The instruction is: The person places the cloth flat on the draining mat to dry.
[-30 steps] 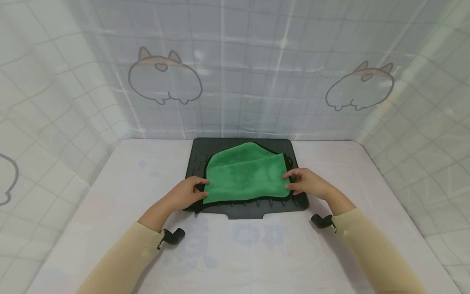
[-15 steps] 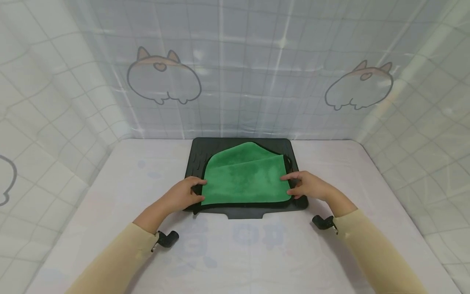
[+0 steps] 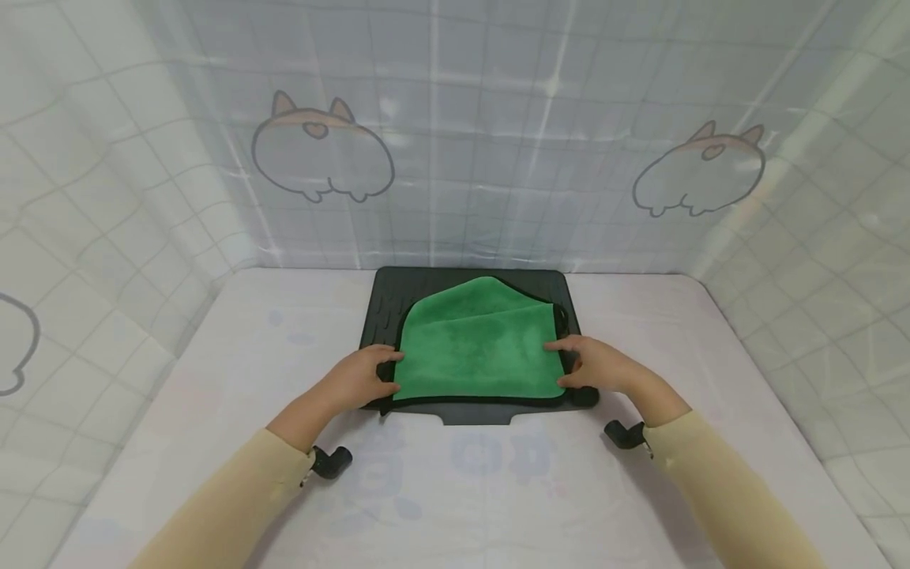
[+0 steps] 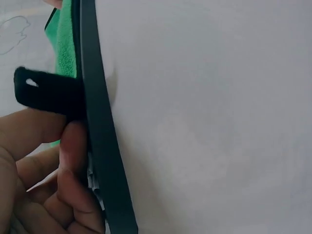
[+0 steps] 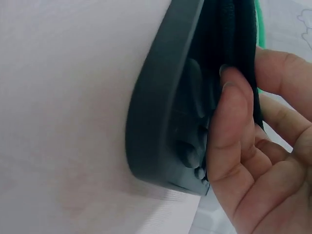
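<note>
A green cloth (image 3: 476,359) with black edging lies folded over on a black ridged mat (image 3: 387,304) in the head view. Its upper layer leaves a pointed part of the layer beneath showing at the back. My left hand (image 3: 355,378) pinches the cloth's near left corner, where a black strap (image 4: 46,92) sticks out in the left wrist view. At the near right corner, my right hand (image 3: 600,367) holds the cloth's dark edge (image 5: 257,83) between thumb and fingers. A small black loop (image 3: 562,320) hangs off the cloth's right side.
The mat, with a short spout (image 3: 476,419) at its front, sits at the back of a table (image 3: 455,498) under a white printed cover. Behind it rises a tiled-pattern curtain (image 3: 469,182) with cartoon drawings. Sheets of the same pattern flank both sides.
Both hands have drawn the cloth's front edge slightly nearer, so it lies straighter and flatter. My right hand has moved a little down and its fingers have spread along the side.
</note>
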Motion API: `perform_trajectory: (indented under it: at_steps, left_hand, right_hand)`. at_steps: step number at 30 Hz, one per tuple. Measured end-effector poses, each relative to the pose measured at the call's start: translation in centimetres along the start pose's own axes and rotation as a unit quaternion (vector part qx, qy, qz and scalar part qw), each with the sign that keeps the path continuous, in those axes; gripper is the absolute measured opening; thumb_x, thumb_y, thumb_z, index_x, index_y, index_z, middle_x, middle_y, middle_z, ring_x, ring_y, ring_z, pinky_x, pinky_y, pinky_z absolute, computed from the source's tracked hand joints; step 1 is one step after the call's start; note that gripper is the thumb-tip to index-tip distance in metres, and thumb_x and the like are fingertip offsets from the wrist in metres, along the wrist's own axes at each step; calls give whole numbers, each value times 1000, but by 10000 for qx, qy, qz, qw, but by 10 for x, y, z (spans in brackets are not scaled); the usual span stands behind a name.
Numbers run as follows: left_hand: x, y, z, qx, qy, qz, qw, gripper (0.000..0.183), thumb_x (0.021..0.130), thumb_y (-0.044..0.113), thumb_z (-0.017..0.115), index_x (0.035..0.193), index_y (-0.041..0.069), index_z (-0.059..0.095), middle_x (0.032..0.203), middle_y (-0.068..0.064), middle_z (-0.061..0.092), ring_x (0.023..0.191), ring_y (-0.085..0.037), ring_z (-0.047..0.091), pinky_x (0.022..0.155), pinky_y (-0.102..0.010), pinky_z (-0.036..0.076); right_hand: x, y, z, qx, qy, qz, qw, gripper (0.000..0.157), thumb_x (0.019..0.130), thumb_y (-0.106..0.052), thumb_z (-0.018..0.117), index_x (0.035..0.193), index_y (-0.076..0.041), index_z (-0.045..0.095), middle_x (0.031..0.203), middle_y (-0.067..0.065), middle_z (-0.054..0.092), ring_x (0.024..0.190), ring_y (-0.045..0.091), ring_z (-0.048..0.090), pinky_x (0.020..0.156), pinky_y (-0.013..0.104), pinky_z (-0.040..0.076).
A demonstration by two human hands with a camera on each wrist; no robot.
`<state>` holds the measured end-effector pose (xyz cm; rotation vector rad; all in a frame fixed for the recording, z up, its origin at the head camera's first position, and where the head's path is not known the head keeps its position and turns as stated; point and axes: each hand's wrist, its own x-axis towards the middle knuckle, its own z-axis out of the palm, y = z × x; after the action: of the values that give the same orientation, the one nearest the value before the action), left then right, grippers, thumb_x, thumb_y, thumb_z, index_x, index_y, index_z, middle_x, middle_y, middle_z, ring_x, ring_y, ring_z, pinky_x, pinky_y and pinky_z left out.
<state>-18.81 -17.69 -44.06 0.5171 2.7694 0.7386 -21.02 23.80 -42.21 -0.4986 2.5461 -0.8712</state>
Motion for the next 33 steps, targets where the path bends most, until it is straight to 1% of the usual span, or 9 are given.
perform_trajectory:
  at_steps: [4, 10, 14, 17, 18, 22, 26, 29, 33]
  left_hand:
    - [-1, 0, -1, -46, -52, -19, 10000, 56, 81, 24, 71, 132, 13, 52, 141, -14, 39, 122, -32, 45, 93, -45, 43]
    - [-2, -2, -1, -99, -64, -21, 9999, 55, 81, 26, 71, 132, 14, 52, 141, -12, 39, 123, -30, 44, 91, -42, 44]
    - [-4, -5, -3, -273, -171, 113, 9994, 56, 81, 25, 72, 132, 16, 51, 142, -8, 38, 99, -18, 59, 77, -33, 49]
    - [-3, -7, -10, -446, -213, 254, 9985, 51, 83, 25, 70, 130, 16, 53, 134, -4, 47, 81, -10, 58, 67, -28, 48]
    - [-3, -9, -12, -441, -189, 311, 9984, 47, 84, 26, 68, 128, 16, 54, 129, -2, 51, 80, -9, 57, 66, -27, 48]
    - [4, -12, -22, -472, -67, 383, 9981, 38, 91, 29, 60, 126, 16, 56, 117, 1, 60, 90, -12, 60, 72, -30, 50]
    - [16, -14, -31, -583, 12, 319, 9978, 38, 94, 31, 54, 129, 17, 53, 122, 0, 57, 106, -19, 57, 83, -36, 48]
    - [27, -15, -34, -716, 44, 243, 9971, 39, 95, 31, 52, 132, 18, 51, 124, -3, 56, 112, -23, 53, 88, -41, 46]
    - [40, -18, -34, -912, 56, 172, 9957, 41, 96, 31, 50, 135, 19, 47, 126, -7, 54, 116, -26, 50, 91, -44, 43]
  right_hand:
    - [0, 2, 1, -74, 40, -28, 10000, 61, 77, -18, 75, 133, -18, 50, 128, 7, 47, 70, 15, 58, 62, 32, 49]
    - [1, 3, 0, -386, 62, -50, 9992, 64, 76, -24, 77, 134, -23, 49, 132, 6, 46, 82, 14, 54, 70, 30, 46]
    - [-2, 2, -11, -261, -135, -64, 9995, 63, 78, -22, 75, 135, -24, 47, 122, 7, 51, 79, 16, 58, 69, 31, 48]
    - [-5, 0, -21, 43, -220, -147, 9996, 60, 83, -20, 70, 137, -20, 43, 116, 10, 51, 79, 20, 62, 68, 33, 51]
    - [-5, 1, -24, 113, -192, -171, 9996, 59, 85, -22, 68, 138, -20, 42, 116, 10, 52, 81, 21, 63, 70, 33, 51]
    - [-1, 2, -33, 574, 77, -275, 9979, 56, 91, -26, 60, 141, -14, 37, 114, 14, 54, 88, 27, 63, 74, 38, 52]
    - [10, 6, -37, 1294, 559, -49, 9900, 52, 94, -28, 55, 140, -13, 36, 111, 21, 56, 88, 37, 61, 77, 45, 52]
    - [18, 10, -38, 1624, 804, 130, 9833, 49, 95, -31, 52, 138, -12, 38, 110, 24, 57, 89, 40, 59, 78, 44, 52]
    - [26, 16, -38, 1963, 860, 377, 9760, 48, 97, -34, 47, 136, -6, 40, 108, 26, 59, 91, 38, 60, 78, 41, 52]
